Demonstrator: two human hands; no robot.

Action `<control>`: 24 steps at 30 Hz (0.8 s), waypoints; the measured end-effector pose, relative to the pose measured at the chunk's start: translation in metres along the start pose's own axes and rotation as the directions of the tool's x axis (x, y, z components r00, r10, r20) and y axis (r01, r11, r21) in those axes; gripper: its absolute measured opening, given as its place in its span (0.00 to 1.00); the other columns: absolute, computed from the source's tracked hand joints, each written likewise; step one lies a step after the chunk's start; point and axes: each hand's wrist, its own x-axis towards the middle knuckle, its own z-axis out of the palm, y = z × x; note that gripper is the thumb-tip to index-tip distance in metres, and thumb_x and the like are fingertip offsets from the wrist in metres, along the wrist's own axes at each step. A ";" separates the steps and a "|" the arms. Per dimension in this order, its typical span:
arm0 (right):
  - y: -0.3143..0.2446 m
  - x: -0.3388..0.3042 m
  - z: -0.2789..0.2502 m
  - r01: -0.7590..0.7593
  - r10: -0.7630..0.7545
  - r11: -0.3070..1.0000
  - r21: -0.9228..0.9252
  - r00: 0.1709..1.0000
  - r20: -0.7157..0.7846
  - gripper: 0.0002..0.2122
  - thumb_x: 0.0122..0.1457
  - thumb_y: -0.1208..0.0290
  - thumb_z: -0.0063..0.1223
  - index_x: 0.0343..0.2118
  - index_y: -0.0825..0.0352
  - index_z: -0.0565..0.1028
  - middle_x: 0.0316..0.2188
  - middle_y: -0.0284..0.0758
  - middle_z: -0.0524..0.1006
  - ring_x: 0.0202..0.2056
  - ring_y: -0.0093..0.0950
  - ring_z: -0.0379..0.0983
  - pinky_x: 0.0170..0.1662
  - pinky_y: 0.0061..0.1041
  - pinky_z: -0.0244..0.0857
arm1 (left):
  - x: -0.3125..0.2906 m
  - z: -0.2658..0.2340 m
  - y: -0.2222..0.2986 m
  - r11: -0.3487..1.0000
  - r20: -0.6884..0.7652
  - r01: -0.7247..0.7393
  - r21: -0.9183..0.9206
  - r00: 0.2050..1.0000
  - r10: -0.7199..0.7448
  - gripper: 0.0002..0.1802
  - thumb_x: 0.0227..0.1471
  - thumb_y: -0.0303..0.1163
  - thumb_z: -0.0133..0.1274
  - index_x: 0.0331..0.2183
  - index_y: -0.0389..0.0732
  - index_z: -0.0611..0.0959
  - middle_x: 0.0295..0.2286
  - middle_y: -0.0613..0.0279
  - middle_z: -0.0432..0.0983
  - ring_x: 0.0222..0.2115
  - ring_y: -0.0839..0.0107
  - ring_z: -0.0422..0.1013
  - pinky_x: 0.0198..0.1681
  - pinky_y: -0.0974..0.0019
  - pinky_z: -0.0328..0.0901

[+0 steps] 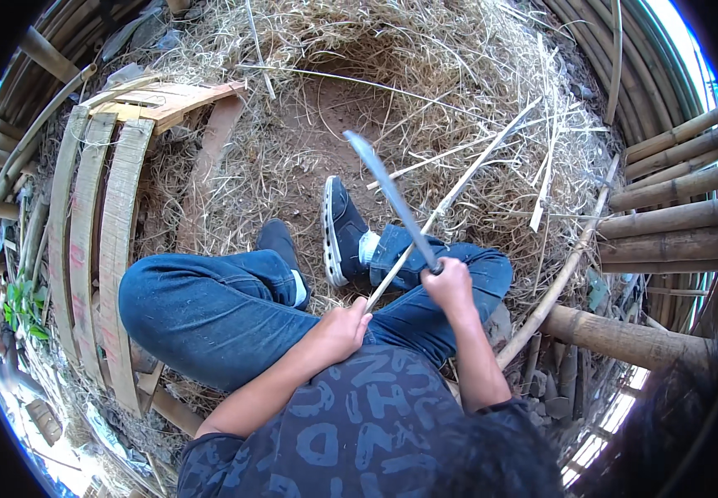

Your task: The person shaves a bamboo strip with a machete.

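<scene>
My left hand (pixel 340 334) is closed round the near end of a long thin bamboo strip (pixel 479 162), close to my belly. The strip slants away to the far right, over my right leg and the shavings. In my right hand (pixel 449 285) is the dark handle of a machete (pixel 388 187). Its long grey blade points away and to the left, curving near the tip. Low down, the blade crosses the strip just beyond my right fist; whether the two touch I cannot tell. My fingers hide most of the machete's handle.
Pale shavings (pixel 251 174) cover much of the ground around a patch of bare soil (pixel 346 104). A slatted wooden pallet (pixel 118 207) stands at my left. Thick bamboo poles (pixel 666 212) line the right side, and a long bamboo piece (pixel 562 282) leans there. Loose strips (pixel 546 178) lie ahead.
</scene>
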 end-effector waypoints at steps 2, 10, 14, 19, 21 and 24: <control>-0.015 -0.014 0.006 0.096 -0.096 0.995 -0.002 0.994 0.053 0.13 0.46 0.63 0.56 0.28 0.69 0.80 0.27 0.51 0.78 0.33 0.49 0.77 0.42 0.42 0.71 | 0.000 -0.001 -0.002 0.999 -0.007 0.010 0.030 1.000 -0.010 0.10 0.60 0.32 0.45 0.35 0.34 0.67 0.19 0.37 0.71 0.24 0.37 0.70 0.27 0.42 0.63; -0.055 -0.038 0.014 0.389 -0.361 0.915 -0.108 0.908 0.211 0.13 0.43 0.61 0.57 0.25 0.67 0.81 0.22 0.49 0.78 0.28 0.44 0.78 0.36 0.41 0.73 | 0.000 0.005 -0.017 0.979 -0.024 -0.006 0.205 1.000 0.011 0.11 0.58 0.32 0.47 0.32 0.32 0.70 0.17 0.38 0.72 0.21 0.40 0.71 0.26 0.43 0.66; -0.040 -0.028 0.028 0.371 -0.353 0.925 -0.083 0.919 0.178 0.13 0.43 0.61 0.57 0.26 0.67 0.81 0.23 0.49 0.78 0.28 0.45 0.78 0.36 0.41 0.73 | 0.003 0.005 -0.016 0.984 -0.033 0.001 0.180 0.999 0.005 0.11 0.58 0.32 0.48 0.32 0.32 0.70 0.18 0.37 0.72 0.22 0.39 0.72 0.26 0.43 0.66; -0.025 -0.002 0.009 0.176 -0.161 0.979 -0.101 0.978 0.135 0.13 0.43 0.61 0.57 0.27 0.66 0.81 0.27 0.48 0.79 0.33 0.45 0.78 0.41 0.40 0.72 | 0.004 -0.001 -0.007 0.990 -0.027 -0.014 0.139 0.999 0.018 0.12 0.58 0.32 0.48 0.32 0.32 0.69 0.19 0.37 0.73 0.23 0.38 0.71 0.27 0.43 0.66; -0.020 0.002 0.008 0.179 -0.168 0.981 -0.076 0.977 0.134 0.14 0.43 0.61 0.57 0.28 0.66 0.82 0.27 0.48 0.79 0.34 0.45 0.78 0.41 0.40 0.72 | 0.005 0.000 -0.007 0.994 -0.009 -0.041 0.104 0.999 0.042 0.10 0.59 0.32 0.47 0.34 0.34 0.67 0.20 0.37 0.72 0.25 0.37 0.70 0.28 0.42 0.63; -0.017 0.003 0.009 0.203 -0.198 0.976 -0.082 0.978 0.064 0.14 0.43 0.60 0.58 0.29 0.65 0.82 0.28 0.48 0.80 0.33 0.44 0.78 0.41 0.39 0.72 | 0.006 0.003 -0.006 0.995 -0.032 -0.008 0.096 0.999 0.011 0.10 0.59 0.31 0.47 0.34 0.34 0.67 0.20 0.37 0.72 0.25 0.37 0.70 0.28 0.42 0.63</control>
